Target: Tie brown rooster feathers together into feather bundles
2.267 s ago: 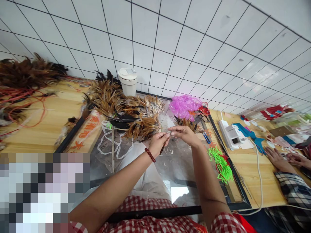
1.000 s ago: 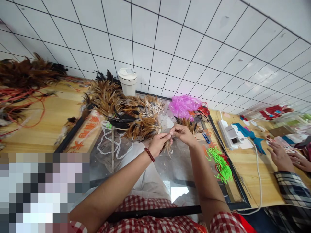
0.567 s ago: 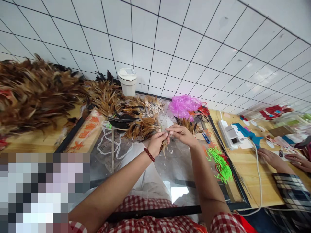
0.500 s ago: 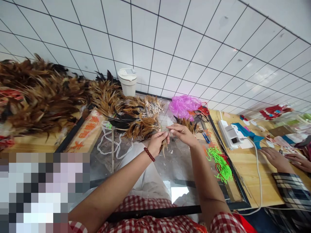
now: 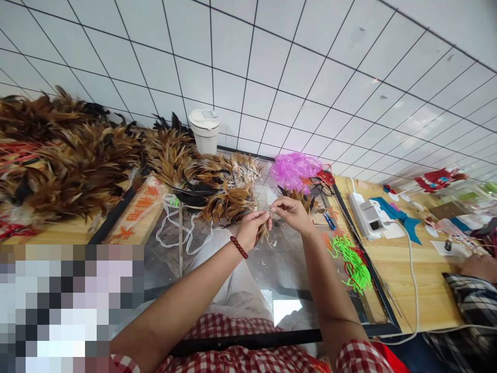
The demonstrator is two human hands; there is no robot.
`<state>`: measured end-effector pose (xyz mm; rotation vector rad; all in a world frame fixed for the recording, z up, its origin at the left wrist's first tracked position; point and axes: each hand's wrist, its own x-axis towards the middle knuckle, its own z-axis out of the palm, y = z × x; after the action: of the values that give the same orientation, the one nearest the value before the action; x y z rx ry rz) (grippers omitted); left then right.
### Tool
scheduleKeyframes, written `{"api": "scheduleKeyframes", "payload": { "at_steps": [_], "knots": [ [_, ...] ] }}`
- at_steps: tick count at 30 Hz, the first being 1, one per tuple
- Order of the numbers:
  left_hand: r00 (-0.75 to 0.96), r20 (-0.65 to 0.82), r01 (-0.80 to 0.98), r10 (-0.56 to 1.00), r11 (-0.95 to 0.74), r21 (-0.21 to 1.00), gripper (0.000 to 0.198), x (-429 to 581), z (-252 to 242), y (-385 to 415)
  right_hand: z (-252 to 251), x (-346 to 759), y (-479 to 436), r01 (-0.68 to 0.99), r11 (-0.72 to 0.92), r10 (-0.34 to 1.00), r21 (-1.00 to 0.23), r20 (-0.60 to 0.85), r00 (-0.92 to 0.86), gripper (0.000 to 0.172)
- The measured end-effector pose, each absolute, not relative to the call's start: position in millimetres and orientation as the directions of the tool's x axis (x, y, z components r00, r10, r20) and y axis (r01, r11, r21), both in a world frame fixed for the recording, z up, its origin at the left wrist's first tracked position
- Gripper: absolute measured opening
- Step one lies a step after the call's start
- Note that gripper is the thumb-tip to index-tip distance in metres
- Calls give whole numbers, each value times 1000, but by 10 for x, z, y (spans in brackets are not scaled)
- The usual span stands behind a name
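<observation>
Brown feathers (image 5: 264, 235) stick out below my left hand (image 5: 252, 225), which is closed around them over the glass tabletop. A red bead bracelet (image 5: 238, 247) circles that wrist. My right hand (image 5: 291, 213) is closed in a pinch, its fingertips meeting those of my left hand; whatever lies between them is too small to make out. Just left of my hands lies a pile of brown and black feathers (image 5: 229, 202). Another small feather bunch (image 5: 305, 201) rests behind my right hand.
A white lidded bin (image 5: 204, 132) stands by the tiled wall. Pink plastic (image 5: 295, 171), a blue cutter (image 5: 330, 221) and green cords (image 5: 357, 267) lie to the right. A power strip (image 5: 365, 215) with a white cable sits near a co-worker's checked sleeve (image 5: 471, 305). Large feather heaps (image 5: 89, 160) fill the left.
My right fingers have drawn in to a tighter pinch at my left fingertips. At the right, the co-worker's hand has moved away from the blue piece.
</observation>
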<state>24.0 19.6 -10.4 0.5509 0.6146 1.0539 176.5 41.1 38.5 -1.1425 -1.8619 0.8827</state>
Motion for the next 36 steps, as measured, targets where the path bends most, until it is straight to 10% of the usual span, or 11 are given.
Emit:
{"api": "scheduleKeyframes", "payload": {
  "at_steps": [36],
  "knots": [
    [400, -227, -623, 888, 445, 643, 34, 271, -94, 166, 381, 1832, 408, 335, 199, 915, -921, 53, -399, 26]
  ]
}}
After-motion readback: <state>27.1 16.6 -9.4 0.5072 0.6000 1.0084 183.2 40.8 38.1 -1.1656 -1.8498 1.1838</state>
